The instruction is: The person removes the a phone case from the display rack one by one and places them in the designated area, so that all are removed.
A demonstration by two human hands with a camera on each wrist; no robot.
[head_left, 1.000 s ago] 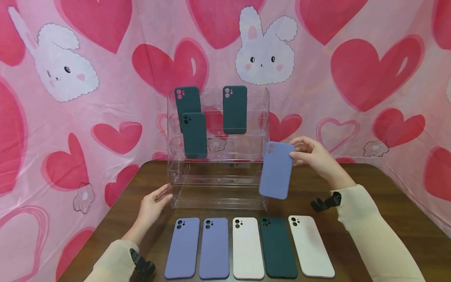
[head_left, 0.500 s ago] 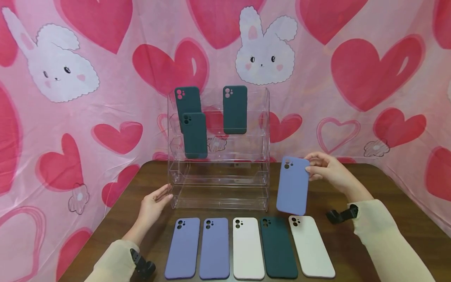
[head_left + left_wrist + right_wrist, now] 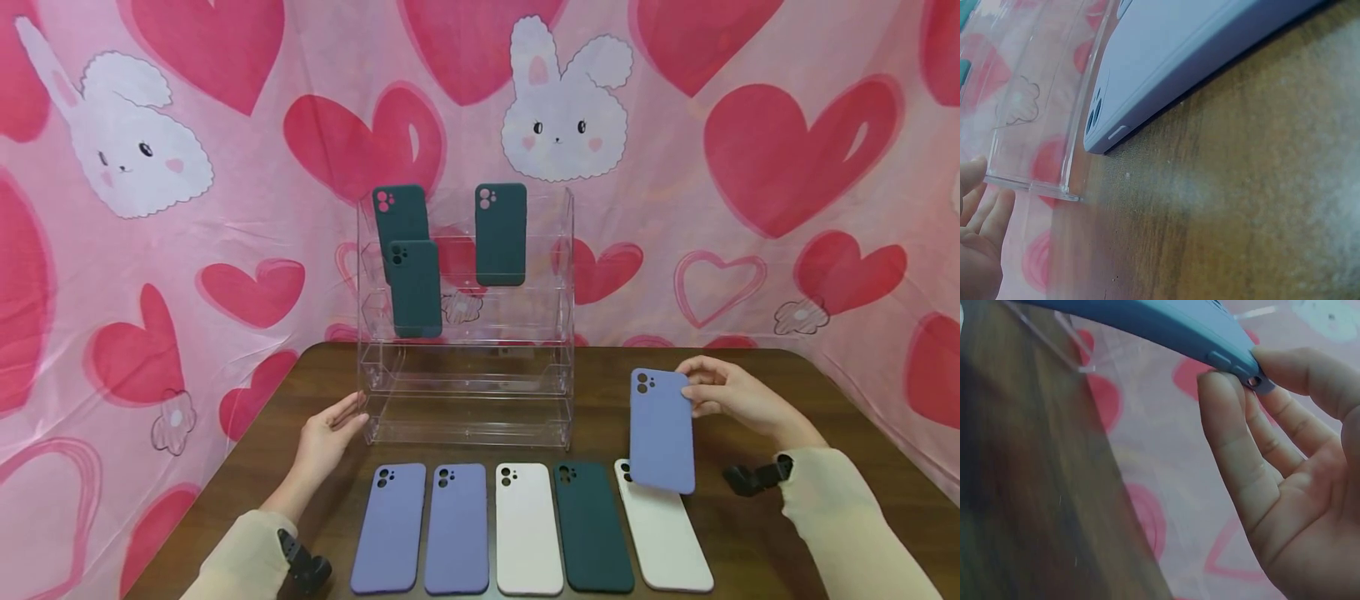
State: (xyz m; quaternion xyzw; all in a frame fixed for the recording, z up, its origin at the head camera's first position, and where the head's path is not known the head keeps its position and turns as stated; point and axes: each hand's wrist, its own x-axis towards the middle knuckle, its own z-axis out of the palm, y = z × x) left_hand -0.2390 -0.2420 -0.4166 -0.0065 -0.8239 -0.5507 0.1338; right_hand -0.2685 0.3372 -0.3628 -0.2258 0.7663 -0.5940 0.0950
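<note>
My right hand [image 3: 738,396] pinches a purple phone case [image 3: 662,433] by its upper right corner, thumb in front and fingers behind. That case hangs upright and overlaps the top of a white phone case [image 3: 671,537] in the head view. At the left, my left hand [image 3: 326,437] holds the lower side edge of a clear tiered display rack [image 3: 468,433]; its thumb and fingertips [image 3: 1002,203] meet the side panel in the left wrist view. Dark green phone cases [image 3: 500,233] stand in the rack's upper tiers, two at left and one at right.
A front row on the wooden table [image 3: 277,533] holds two purple cases [image 3: 456,529], a white case [image 3: 528,533], a dark green case [image 3: 595,529] and the partly covered white one. A pink heart-print cloth [image 3: 465,142] hangs behind the table.
My right hand has carried the purple case right and downward, away from the rack's right side to above the rightmost white case. The left hand stays on the rack.
</note>
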